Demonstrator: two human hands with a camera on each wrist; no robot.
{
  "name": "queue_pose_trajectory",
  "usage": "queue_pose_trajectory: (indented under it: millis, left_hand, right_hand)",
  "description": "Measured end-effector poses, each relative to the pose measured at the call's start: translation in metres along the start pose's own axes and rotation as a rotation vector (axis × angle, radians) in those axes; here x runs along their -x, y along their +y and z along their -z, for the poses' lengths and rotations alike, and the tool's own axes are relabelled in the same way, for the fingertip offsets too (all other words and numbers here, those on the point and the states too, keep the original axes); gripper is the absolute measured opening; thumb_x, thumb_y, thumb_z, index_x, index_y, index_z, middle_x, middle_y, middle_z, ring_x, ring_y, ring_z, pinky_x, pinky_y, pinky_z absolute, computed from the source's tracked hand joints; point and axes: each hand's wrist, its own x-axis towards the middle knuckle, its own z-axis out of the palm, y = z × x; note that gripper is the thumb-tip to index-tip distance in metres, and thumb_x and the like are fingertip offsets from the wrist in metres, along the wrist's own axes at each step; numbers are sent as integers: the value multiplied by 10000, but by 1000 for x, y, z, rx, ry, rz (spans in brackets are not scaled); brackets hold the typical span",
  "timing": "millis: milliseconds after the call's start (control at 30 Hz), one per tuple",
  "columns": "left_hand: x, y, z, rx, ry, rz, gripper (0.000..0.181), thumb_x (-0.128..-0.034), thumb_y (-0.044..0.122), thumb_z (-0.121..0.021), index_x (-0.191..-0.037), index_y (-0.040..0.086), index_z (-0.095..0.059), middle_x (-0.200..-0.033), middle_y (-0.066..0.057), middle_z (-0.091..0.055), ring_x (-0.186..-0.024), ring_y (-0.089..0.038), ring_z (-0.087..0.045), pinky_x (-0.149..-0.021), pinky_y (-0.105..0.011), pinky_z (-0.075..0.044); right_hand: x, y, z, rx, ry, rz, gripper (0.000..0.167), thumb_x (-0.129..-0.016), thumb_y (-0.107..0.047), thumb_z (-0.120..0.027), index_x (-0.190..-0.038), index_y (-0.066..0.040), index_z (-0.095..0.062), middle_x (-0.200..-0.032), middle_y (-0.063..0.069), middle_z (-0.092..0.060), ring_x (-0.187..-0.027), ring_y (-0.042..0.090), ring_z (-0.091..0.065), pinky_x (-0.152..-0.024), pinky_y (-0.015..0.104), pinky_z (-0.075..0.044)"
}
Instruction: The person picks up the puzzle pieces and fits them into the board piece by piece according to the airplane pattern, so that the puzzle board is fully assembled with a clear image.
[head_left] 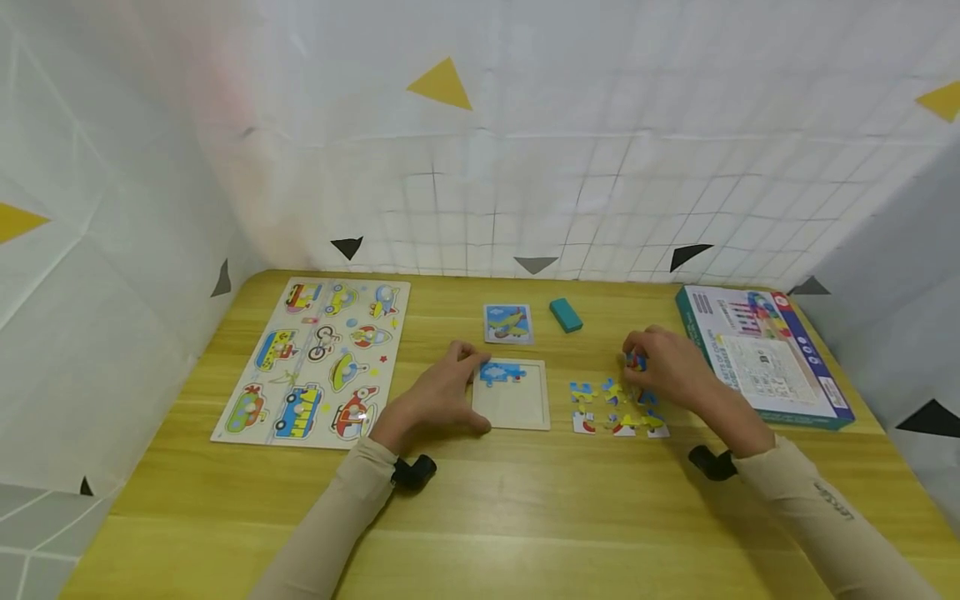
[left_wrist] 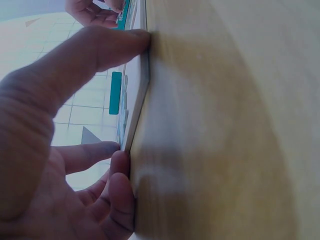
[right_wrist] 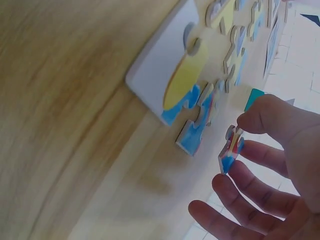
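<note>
A wooden puzzle tray [head_left: 517, 408] has joined blue pieces [head_left: 501, 372] along its upper left. My left hand [head_left: 442, 392] holds the tray's left side, thumb at the lower corner and fingers at the upper one; the left wrist view shows the thumb against the tray's edge [left_wrist: 136, 107]. Between thumb and fingers, my right hand [head_left: 663, 367] pinches a blue, red and yellow piece [right_wrist: 231, 150], raised off the table. Loose pieces lie in rows beneath and left of that hand, among them a white, yellow and blue one [right_wrist: 172, 75].
Behind the tray lie a picture card [head_left: 508, 323] with a yellow plane and a teal block [head_left: 566, 315]. A large vehicle puzzle board [head_left: 315, 367] is on the left, a puzzle box [head_left: 765, 354] on the right. A white sheet [head_left: 525, 167] hangs behind the table.
</note>
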Motion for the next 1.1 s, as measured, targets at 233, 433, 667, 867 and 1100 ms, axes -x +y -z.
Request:
queue_pose_trajectory:
  millis: [233, 433, 667, 867, 1100]
  left_hand:
    - [-2, -1, 0, -6, -10, 1, 1043, -654, 336, -907, -1527, 80, -399, -1432, -98, -330, -1072, -192, -505, -929, -344, -447]
    - [-3, 0, -1, -26, -15, 20, 1038, -665, 364, -905, -1531, 100, -397, -1437, -87, -325, -1086, -192, -500, -942, -344, -444]
    - [-2, 0, 0, -10, -15, 20, 1037, -661, 358, -905, -1527, 96, -399, -1439, -84, -324, -1072, -182, -505, -923, -342, -452]
    - [-2, -2, -1, -13, -12, 12, 1034, -659, 363, -909, -1521, 90, -407, -1431, -87, -328, -1064, -181, -505, -922, -338, -450]
    - [-2, -1, 0, -11, -11, 5, 1037, -659, 362, -909, -1519, 77, -406, -1432, -98, -328, -1061, -193, -507, -925, -353, -451]
  right_hand:
    - [1, -5, -1, 9, 24, 39, 247, -791, -167, -804, -989, -40, -729, -865, 90, -604, -671, 182, -541, -582, 378, -473]
    - [2, -16, 1, 16, 70, 94, 230, -789, -143, -807, -980, -37, -734, -864, 82, -596, -679, 182, -540, -596, 379, -479]
    - [-1, -34, 6, 24, 70, 106, 260, -794, -166, -816, -1009, -45, -736, -885, 70, -603, -713, 190, -549, -627, 388, -491]
    - [-4, -48, 7, -13, 69, 111, 220, -800, -166, -800, -978, -75, -709, -885, 41, -600, -737, 180, -555, -660, 385, -490]
    - [-9, -60, 6, -40, 57, 113, 267, -807, -181, -804, -1021, -60, -700, -920, 30, -602, -795, 191, -579, -706, 393, -511]
